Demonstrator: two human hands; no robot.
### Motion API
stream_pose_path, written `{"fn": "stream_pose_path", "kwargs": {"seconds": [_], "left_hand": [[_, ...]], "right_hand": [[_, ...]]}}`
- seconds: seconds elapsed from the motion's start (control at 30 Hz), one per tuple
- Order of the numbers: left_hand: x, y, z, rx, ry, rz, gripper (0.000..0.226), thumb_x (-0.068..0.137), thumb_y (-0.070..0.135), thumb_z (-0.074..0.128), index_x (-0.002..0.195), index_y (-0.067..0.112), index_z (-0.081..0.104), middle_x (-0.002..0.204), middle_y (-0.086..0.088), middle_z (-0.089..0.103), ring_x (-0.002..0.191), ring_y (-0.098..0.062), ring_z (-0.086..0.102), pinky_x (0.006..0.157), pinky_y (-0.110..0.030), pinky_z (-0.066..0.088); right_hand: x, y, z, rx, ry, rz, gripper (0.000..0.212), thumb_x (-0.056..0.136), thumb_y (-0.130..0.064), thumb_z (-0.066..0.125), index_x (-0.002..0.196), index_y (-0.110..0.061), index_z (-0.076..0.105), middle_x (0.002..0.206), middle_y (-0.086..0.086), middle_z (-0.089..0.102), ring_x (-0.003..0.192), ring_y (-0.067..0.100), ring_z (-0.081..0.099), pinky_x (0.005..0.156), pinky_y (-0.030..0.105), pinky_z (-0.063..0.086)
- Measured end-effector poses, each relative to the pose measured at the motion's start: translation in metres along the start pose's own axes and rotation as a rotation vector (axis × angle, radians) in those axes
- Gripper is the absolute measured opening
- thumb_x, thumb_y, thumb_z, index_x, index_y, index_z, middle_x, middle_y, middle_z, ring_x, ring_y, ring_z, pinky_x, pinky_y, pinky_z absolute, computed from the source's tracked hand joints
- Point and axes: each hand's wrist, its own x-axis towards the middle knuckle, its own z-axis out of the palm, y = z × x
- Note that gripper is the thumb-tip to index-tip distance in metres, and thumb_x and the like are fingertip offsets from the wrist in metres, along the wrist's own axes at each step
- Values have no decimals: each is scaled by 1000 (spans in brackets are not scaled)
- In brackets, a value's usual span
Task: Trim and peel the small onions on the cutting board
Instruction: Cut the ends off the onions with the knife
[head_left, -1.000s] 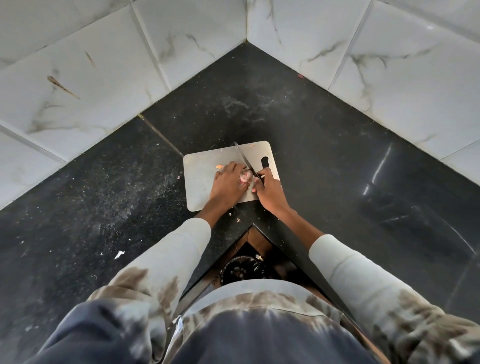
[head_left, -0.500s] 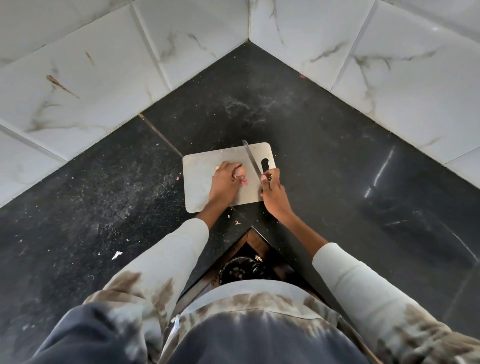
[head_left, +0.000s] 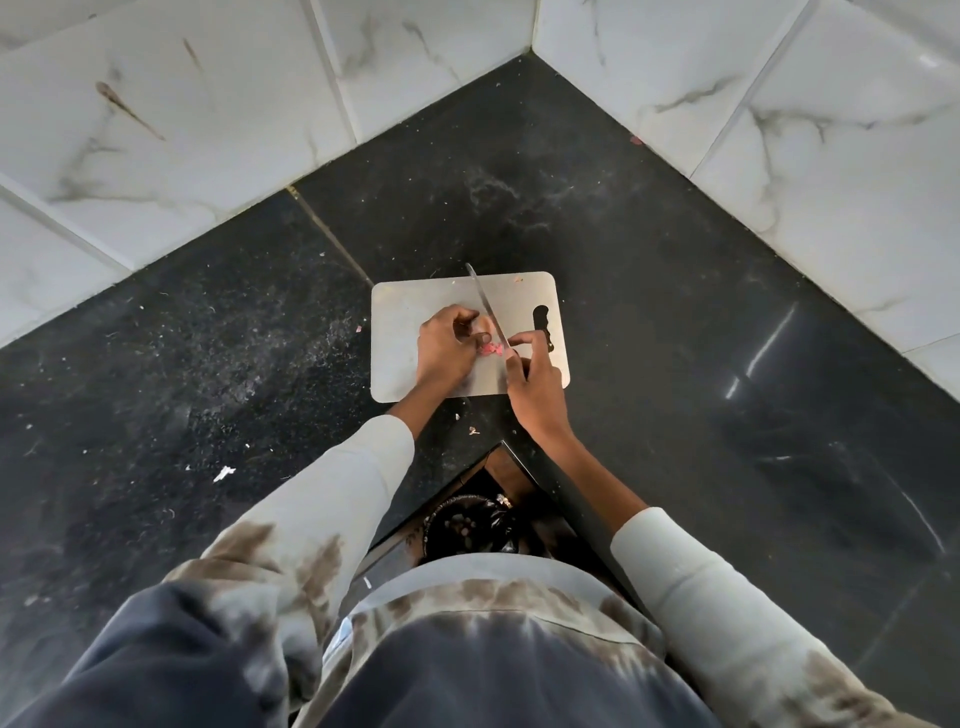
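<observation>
A pale rectangular cutting board (head_left: 405, 312) lies on the black counter in the corner. My left hand (head_left: 444, 348) rests on the board with its fingers curled over a small onion (head_left: 482, 326), which is mostly hidden. Pink bits of onion skin (head_left: 489, 349) lie just beside those fingers. My right hand (head_left: 532, 384) grips the handle of a knife (head_left: 485, 306). Its thin blade points away from me and runs along the right side of my left fingers. My right index finger is stretched out toward the board's handle hole (head_left: 541, 315).
White marble-look wall tiles (head_left: 779, 130) close in the corner behind the board. Crumbs and scraps of skin (head_left: 224, 473) are scattered on the dark counter (head_left: 208, 364) to the left. Below the counter's inner corner stands a bin with a black bag (head_left: 467, 527).
The knife has drawn away from the onion, its blade tip swinging further from me, and my right hand has slid toward me. Pink skin pieces now lie exposed on the board.
</observation>
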Motion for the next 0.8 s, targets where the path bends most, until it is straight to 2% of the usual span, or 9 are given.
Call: {"fn": "stream_pose_path", "kwargs": {"seconds": [0.1,0.2,0.33,0.37,0.43,0.53,0.63,0.73,0.8], "left_hand": [[-1,-3,3,-19,-6,-34,35,89,15,85,122,18,75,118,5,77,107,-11,72,101,-32,61],[-3,-1,3,-14,-2,-26,33,90,13,84,121,16,74,120,4,75,108,-11,70,99,-28,60],[0,4,1,31,8,1,25,91,8,81,114,14,74,118,5,70,103,-8,62,81,-4,46],[0,4,0,39,8,9,24,91,9,81,113,15,74,117,5,70,102,-7,62,81,-4,46],[1,2,-1,40,8,27,23,91,9,81,112,15,74,116,4,71,102,-8,63,87,-13,52],[2,3,0,17,16,43,23,90,6,80,112,13,74,114,2,72,99,-9,65,89,-19,55],[1,2,1,-1,29,81,19,89,5,80,105,12,75,108,1,72,92,-12,67,84,-20,57],[0,-2,2,-5,38,97,18,88,3,79,102,12,74,103,3,71,90,-13,67,82,-20,57],[0,-3,1,10,49,117,16,88,3,77,102,10,74,104,2,70,88,-13,67,80,-13,54]], "right_hand": [[-3,2,5,-12,2,-16,19,110,-19,54,125,-29,46,75,12,70,63,37,66,54,48,52],[-4,4,5,-3,9,0,20,110,-20,53,125,-32,46,74,12,69,62,38,64,51,44,50],[-4,3,1,-1,9,18,23,111,-21,52,128,-35,46,76,12,69,59,31,62,53,40,48],[-4,2,2,-13,4,12,23,111,-21,52,128,-34,45,76,11,69,57,29,62,52,42,50],[-6,2,5,-54,-6,-7,20,112,-23,51,126,-33,42,74,11,69,56,29,63,52,49,55],[-6,0,5,-106,-7,-32,12,113,-25,48,123,-27,41,66,8,64,52,28,59,53,53,53],[-7,-1,6,-135,5,-40,9,113,-21,47,121,-21,41,59,-1,55,49,26,54,50,47,46],[-10,-4,13,-179,19,-49,10,113,-19,45,122,-21,40,62,-4,54,52,25,53,52,41,43],[-11,-7,18,-210,36,-44,14,114,-22,43,127,-20,40,66,-2,56,55,24,52,55,39,42]]}}
